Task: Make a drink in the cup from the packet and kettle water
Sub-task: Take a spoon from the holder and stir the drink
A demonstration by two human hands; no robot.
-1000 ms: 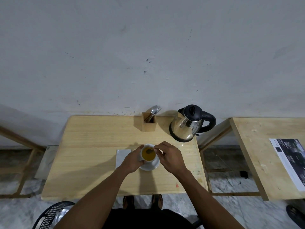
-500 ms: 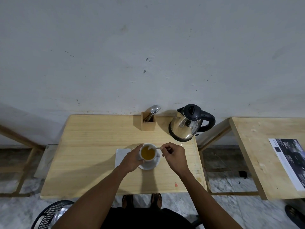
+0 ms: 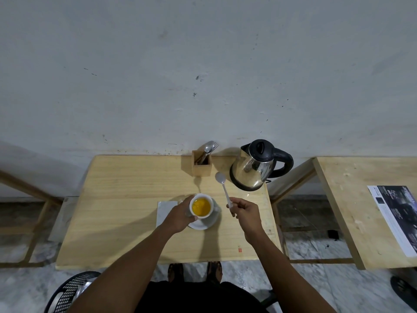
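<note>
The left hand [image 3: 178, 213] covers the near left side of the cup [image 3: 201, 207] and one corner of the grey packet [image 3: 165, 212] lying beside it. The spoon [image 3: 223, 188] handle's end is buried in the right hand [image 3: 246, 213]. At the right edge, the printed sheet [image 3: 397, 218] is cut off and its print too small to read; the black chair [image 3: 67, 292] at lower left is cropped.

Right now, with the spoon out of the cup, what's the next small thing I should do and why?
Probably put the spoon away in the wooden holder just beyond it. The right hand holds it clear of the cup, bowl pointing that way, and the drink looks evenly yellow, so stirring seems done. The left hand steadies the cup on its saucer.
</note>
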